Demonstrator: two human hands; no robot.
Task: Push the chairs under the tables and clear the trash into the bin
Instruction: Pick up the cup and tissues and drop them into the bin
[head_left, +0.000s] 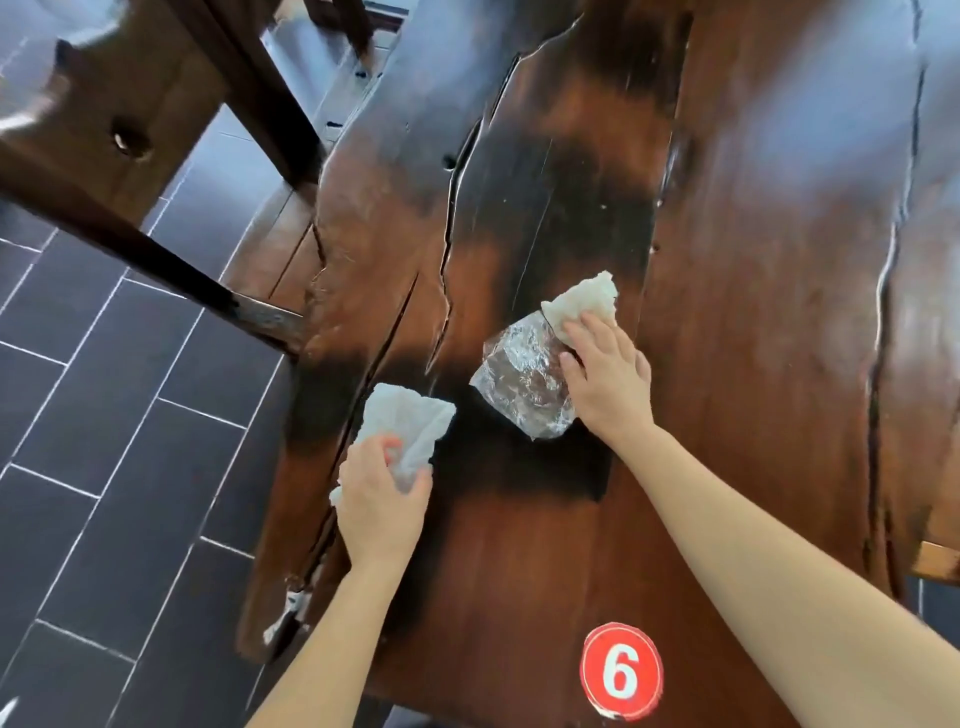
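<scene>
On the dark wooden table lie three pieces of trash. My left hand grips a crumpled white tissue near the table's left edge. My right hand rests with its fingers on a second white tissue, and its thumb side touches a clear crinkled plastic bag lying flat just left of it. A dark wooden chair stands at the upper left, beside the table. No bin is in view.
A red round sticker with the number 6 sits on the table's near end. Dark floor tiles run along the left. Another chair's edge shows at the right.
</scene>
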